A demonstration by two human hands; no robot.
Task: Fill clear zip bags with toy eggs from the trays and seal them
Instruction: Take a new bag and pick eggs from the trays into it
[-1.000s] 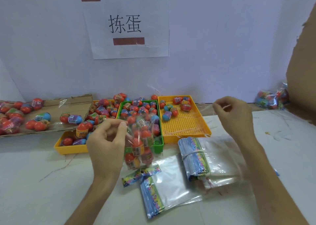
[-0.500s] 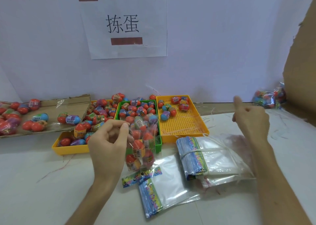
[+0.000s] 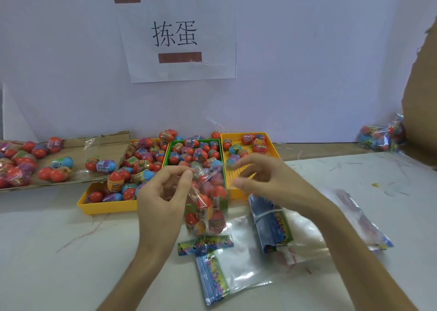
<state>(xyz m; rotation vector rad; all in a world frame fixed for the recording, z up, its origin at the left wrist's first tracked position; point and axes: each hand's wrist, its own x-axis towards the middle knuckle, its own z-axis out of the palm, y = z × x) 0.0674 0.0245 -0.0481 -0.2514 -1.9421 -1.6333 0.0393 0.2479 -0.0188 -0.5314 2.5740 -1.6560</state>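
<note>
Left hand pinches the top edge of the bag between thumb and forefinger, holding it just in front of the green tray, with the rest of the bag hanging below the grip. Eggs fill the bag, and its printed card touches the table.

Right hand is what has changed. A second ago it was out to the right, level with the far corner of the right yellow tray, fingers pinched together. Half a second ago it was further right still, over the table with the thumb up. It has now swung back in and sits just beside the bag's mouth, fingers loosely spread. Motion blur hides the fingertips, but it seems to hold nothing. Meanwhile the left hand and bag have barely shifted.

By that return, filling looks finished for this bag and the closing step is about to start. The right hand is placed to take the other side of the mouth and press the zip shut. The seal does not look closed yet, though the clear film makes that hard to judge.

Around it lie a banded pack of empty bags and a flat stack nearer the person. One loose bag lies to the right. More eggs sit in the left yellow tray and on the cardboard. Filled bags rest at the far right by the wall.
</note>
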